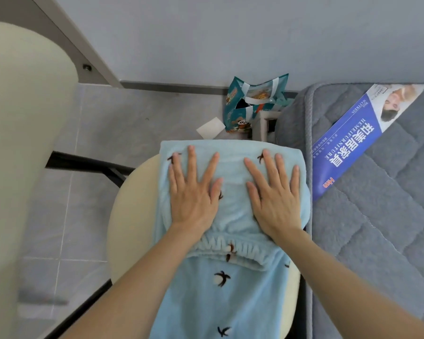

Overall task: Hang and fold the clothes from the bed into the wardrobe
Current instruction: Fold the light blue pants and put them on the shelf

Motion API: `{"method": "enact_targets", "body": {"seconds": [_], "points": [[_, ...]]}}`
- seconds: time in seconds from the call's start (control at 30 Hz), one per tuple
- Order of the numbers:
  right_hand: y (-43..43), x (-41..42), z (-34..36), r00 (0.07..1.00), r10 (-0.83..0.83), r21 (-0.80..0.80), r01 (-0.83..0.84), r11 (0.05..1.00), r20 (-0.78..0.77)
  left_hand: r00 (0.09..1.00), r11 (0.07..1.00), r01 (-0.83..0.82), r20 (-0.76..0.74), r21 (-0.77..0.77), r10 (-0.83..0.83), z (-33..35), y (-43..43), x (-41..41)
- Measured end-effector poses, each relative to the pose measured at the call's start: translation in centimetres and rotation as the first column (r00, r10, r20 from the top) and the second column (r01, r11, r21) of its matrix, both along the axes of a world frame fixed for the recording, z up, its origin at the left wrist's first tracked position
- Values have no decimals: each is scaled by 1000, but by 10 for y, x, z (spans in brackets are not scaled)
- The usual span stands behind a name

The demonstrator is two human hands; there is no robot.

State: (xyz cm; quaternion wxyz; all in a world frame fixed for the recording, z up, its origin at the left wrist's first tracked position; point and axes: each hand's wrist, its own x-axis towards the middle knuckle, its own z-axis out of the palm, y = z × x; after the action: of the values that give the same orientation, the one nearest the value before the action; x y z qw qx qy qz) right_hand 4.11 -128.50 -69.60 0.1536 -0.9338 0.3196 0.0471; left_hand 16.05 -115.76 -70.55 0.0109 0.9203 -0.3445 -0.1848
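Light blue fleece trousers (230, 289) with small dark bird prints lie folded over a cream round chair seat (130, 216). The folded top layer ends at an elastic waistband (233, 250) across the middle. My left hand (194, 192) lies flat on the left half of the folded part, fingers straight and spread. Beside it, my right hand (272, 194) presses flat on the right half in the same way. The trouser legs hang down toward me over the seat's near edge.
A grey quilted mattress (377, 216) with a blue printed label (357, 140) borders the chair on the right. A teal printed bag (252, 104) and a white paper (209, 128) lie on the tiled floor beyond. The cream chair back (22, 143) rises at left.
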Motion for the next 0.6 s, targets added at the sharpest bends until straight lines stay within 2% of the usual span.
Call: {"method": "enact_targets", "body": {"seconds": [0.07,0.13,0.17,0.23,0.3,0.33,0.43,0.53,0.6], "points": [[-3,13,7,987,-88,-15,90,996,134,1000,998,-17,19,54,16,8,-8,15],[-19,31,14,982,-93,-14,96,995,166,998,996,58,11,62,-59,15,-17,43],[-31,40,17,993,-61,27,59,998,98,992,990,126,-21,71,-125,17,-23,59],[-56,57,19,988,42,149,-20,989,-146,960,958,243,-182,150,-214,22,-35,89],[-76,68,19,929,106,246,-16,969,-356,912,929,285,-366,237,-186,27,-45,110],[-82,71,21,904,114,284,8,959,-412,894,921,299,-409,249,-180,28,-47,116],[-87,77,28,861,157,338,18,941,-483,882,908,359,-398,215,-254,31,-46,121],[-80,72,43,807,261,324,-92,941,-529,884,890,397,-353,224,-306,38,-39,112],[-76,65,53,814,274,281,-144,949,-511,892,869,420,-296,262,-341,45,-34,106]]}}
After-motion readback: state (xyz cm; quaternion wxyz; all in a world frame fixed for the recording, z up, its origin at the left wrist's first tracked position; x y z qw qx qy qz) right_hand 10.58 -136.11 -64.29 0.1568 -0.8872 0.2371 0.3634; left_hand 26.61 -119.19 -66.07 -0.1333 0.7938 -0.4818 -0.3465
